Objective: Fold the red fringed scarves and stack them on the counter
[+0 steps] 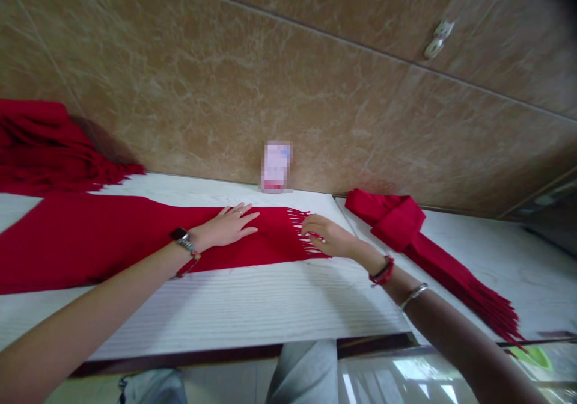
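the scarf [135,229] stretches along the table [225,308] toward nine; a broad white strip [180,317] runs at six to the front edge [225,346]. left hand [225,228] lies flat, fingers spread; right hand [332,237] curls over the three-o'clock fringe [298,228], grasp impossible to tell.

Brown marbled tile wall [202,91] behind, joint lines slanting across. White fixture [439,38] on it, upper right (maybe a socket, too blurry to tell). White wood-grain tabletop [225,308], dark strip under front edge; second white tabletop [487,241] adjoins at right, seam between. Floor [378,386] glossy, pale, bright light reflections [417,371] lower right.
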Motion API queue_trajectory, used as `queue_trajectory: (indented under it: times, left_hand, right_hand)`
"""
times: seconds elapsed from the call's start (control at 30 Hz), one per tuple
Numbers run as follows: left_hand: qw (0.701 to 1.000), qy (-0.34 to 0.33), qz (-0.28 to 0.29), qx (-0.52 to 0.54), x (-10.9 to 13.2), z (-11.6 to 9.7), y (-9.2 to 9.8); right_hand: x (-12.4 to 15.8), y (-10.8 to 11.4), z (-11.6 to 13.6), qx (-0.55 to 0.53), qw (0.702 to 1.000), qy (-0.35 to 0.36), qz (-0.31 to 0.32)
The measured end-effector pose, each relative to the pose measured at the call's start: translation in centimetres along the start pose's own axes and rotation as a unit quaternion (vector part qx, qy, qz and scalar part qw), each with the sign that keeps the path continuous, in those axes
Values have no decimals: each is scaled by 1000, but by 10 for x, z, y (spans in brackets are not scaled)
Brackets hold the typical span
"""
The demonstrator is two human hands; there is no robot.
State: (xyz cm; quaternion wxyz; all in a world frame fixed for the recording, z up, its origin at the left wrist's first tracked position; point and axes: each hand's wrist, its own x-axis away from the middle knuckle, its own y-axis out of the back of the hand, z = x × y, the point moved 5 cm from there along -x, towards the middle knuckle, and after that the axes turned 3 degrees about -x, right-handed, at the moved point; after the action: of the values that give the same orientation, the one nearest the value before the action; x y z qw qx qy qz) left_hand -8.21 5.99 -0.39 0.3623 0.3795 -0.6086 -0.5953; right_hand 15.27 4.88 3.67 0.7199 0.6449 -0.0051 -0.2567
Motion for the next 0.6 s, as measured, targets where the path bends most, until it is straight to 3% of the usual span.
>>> queue_trajectory:
  times: [0.1, 0.23, 0.47, 0.6]
  left_hand:
    - [999, -24, -21, 7, -13, -18, -5]
    - [999, -37, -26, 10, -16, -23, -17]
    - [998, -40, -46, 24, -15, -18, -19]
    - [998, -39, -50, 24, -15, -18, -19]
  right_hand:
    - [-19, -24, 6, -15, 997, 7, 71]
    - [-3, -33, -16, 4, 997, -22, 79]
    - [68, -7, -59, 57, 995, -77, 33]
    - [54, 9, -55, 21, 996, -73, -53]
